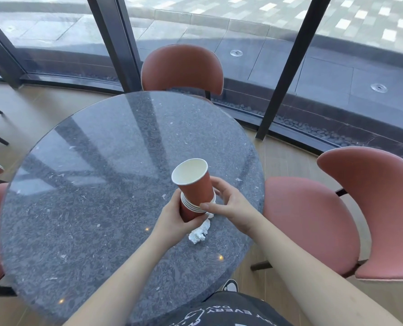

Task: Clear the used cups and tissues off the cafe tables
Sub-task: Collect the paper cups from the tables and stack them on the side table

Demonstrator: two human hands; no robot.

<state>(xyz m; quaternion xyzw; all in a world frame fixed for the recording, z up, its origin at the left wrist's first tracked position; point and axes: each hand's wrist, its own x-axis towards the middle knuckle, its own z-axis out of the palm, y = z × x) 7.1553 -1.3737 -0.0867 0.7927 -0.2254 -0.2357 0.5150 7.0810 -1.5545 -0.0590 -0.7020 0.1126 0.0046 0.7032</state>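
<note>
1. Stack of red paper cups [193,191] sits centre-right of the frame, tilted, mouth toward upper left, held above the round stone table [90,184]
2. Left hand [172,220] has fingers wrapped round the lower cups of the stack
3. Right hand [228,203] has thumb and fingers curled on the top cup near the rims, apparently seating it
4. Crumpled white tissue [199,232] sits just below the stack; can't tell if it lies on the table or hangs from the left hand
5. Risk: the top cup stands well proud of the nested rims; if it is not pushed home, the tilt could slide it out
6. Risk: both hands busy, so the tissue could get left behind or dropped
7. Pink chairs [313,220] crowd the table at right and top; the stack could clip one on the way out
</note>
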